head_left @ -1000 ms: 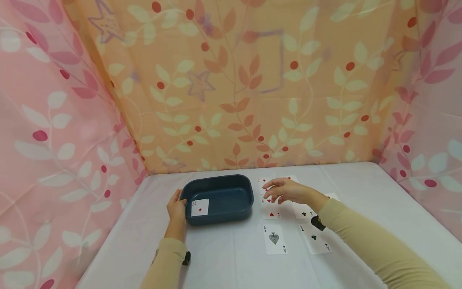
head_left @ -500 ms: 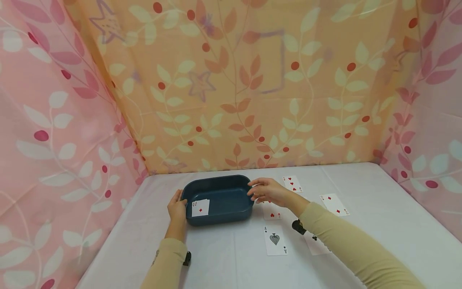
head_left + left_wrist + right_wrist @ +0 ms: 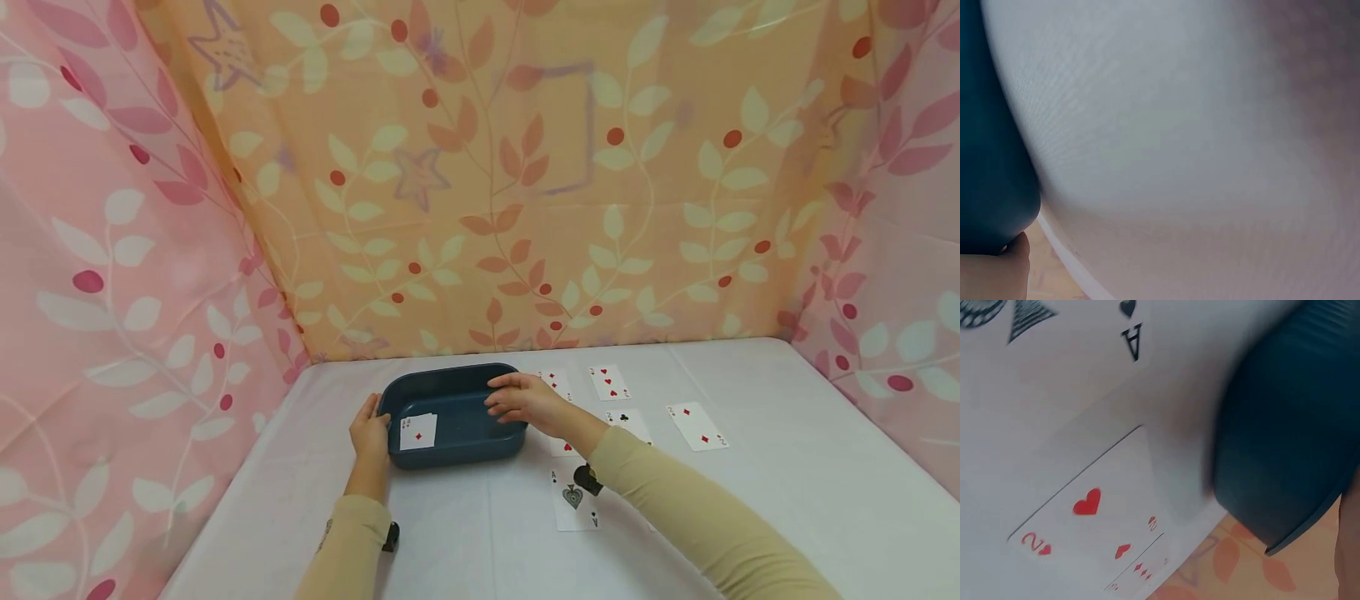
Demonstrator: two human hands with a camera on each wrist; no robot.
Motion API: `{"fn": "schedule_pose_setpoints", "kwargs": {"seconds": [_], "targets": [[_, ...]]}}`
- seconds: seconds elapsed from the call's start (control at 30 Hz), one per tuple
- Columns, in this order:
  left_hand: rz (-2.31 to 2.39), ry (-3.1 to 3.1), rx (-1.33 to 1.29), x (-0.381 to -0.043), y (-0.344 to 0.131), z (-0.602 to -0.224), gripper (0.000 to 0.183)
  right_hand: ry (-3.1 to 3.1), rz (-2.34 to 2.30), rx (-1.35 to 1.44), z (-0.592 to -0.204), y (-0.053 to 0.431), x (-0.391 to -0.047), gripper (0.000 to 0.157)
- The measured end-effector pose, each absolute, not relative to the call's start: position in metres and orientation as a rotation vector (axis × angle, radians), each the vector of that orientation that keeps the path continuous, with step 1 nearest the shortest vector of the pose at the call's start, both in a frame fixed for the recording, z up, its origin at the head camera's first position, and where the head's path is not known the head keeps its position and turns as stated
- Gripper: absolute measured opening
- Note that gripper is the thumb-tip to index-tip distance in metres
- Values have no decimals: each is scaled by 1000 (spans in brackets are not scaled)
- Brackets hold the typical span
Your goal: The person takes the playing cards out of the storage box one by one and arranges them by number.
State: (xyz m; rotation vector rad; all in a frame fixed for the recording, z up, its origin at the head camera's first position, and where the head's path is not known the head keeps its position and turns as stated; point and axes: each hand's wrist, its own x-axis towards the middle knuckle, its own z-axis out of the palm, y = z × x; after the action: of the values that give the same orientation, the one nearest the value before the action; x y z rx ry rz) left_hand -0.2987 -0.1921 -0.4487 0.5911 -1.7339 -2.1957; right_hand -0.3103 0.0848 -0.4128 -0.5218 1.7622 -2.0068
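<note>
A dark blue rectangular tray [image 3: 457, 452] stands on the white-covered table with a few playing cards [image 3: 418, 432] in its left end, an ace of diamonds on top. My left hand [image 3: 369, 437] grips the tray's left end, thumb over the rim and fingers outside. In the left wrist view, a fingertip [image 3: 997, 275] shows against the tray's wall. My right hand [image 3: 528, 404] is at the tray's right rim, its loosely bent fingers reaching over the inside, and no card shows in it. The right wrist view has a two of hearts [image 3: 1088, 487] beside the tray.
Right of the tray lie an ace of spades [image 3: 572, 504], a clubs card [image 3: 624, 421], a diamonds card [image 3: 555, 383], a hearts card [image 3: 610, 382] and a two of diamonds [image 3: 697, 427]. My right forearm covers another card. Patterned cloth [image 3: 495, 167] hangs behind the table.
My right hand has moved left from above the cards to over the tray's right rim. The left hand keeps its grip, and the tray stays in place.
</note>
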Motion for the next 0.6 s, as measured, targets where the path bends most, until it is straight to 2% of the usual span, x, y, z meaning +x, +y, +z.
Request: {"fn": "schedule_pose_setpoints", "kwargs": {"seconds": [0.6], "targets": [[-2198, -1748, 579, -297, -192, -448, 57, 1851, -2005, -443, -426, 25, -302, 39]]}}
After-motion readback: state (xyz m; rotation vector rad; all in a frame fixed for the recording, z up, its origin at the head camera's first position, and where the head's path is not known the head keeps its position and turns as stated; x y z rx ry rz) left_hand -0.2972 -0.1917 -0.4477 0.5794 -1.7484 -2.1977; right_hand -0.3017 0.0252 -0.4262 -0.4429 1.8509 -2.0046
